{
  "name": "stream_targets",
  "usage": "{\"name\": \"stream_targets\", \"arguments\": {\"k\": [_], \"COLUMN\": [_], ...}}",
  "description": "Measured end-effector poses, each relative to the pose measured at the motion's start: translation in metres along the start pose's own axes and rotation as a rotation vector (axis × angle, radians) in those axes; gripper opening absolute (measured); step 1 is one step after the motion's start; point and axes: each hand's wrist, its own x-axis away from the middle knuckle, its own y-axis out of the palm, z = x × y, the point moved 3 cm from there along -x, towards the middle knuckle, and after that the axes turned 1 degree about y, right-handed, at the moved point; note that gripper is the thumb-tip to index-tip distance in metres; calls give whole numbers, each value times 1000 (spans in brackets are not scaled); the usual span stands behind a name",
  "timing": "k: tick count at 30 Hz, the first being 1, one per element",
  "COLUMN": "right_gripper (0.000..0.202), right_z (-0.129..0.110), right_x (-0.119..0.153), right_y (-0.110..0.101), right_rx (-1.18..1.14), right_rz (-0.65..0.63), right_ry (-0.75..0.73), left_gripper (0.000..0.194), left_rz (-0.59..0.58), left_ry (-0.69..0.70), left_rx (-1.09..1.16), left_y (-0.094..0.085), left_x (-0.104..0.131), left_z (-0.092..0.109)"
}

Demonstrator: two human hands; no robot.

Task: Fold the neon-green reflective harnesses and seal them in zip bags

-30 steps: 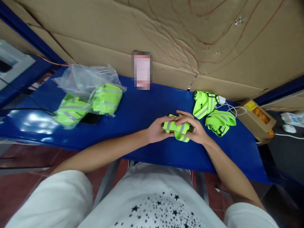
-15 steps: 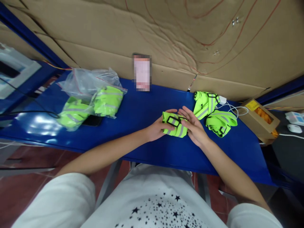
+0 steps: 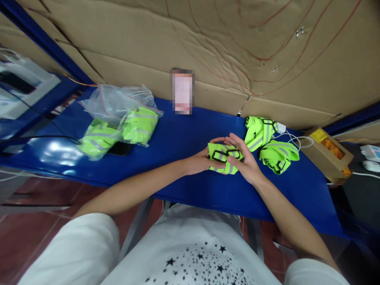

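Observation:
Between my two hands is a folded neon-yellow reflective strap (image 3: 225, 158) with grey stripes and black buckles on its top face. My left hand (image 3: 202, 161) grips its left end, thumb across the front and fingers behind. Around the right end, my right hand (image 3: 246, 162) is closed with the thumb on the buckle side and the fingertips up along the far edge. Just right of my hands lie two more reflective straps, one loosely folded (image 3: 257, 130) and one rolled (image 3: 279, 155).
Two bagged neon straps (image 3: 140, 126) lie on the left of the blue table (image 3: 178, 138), beside empty-looking clear zip bags (image 3: 113, 101). A phone-like item (image 3: 182, 92) leans on the cardboard wall. At right stand a cardboard box (image 3: 326, 154) and a white cable (image 3: 297, 138).
The view has shifted slightly, so the table things appear a little further right. My hands still hold the strap, and my right fingers have shifted slightly over its edge.

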Motion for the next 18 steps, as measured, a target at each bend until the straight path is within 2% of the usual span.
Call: {"name": "stream_targets", "arguments": {"k": [4,10,14,18], "right_gripper": [57,64,79,93], "right_z": [-1,4,6,5], "right_x": [-3,-4,-5,-6], "right_y": [-7,-12,-15,-17], "right_rx": [138,140,207,240], "right_rz": [-67,-90,-123,-94], "right_ry": [36,73,56,48], "left_gripper": [91,57,55,60], "left_rz": [23,10,74,-15], "left_ry": [0,-45,-31,-3], "left_rx": [-38,-92,-139,-187], "left_y": [-9,-15,-16,-13], "left_x": [-5,-10,-9,-8], "left_z": [-3,-9,-7,-5]}}
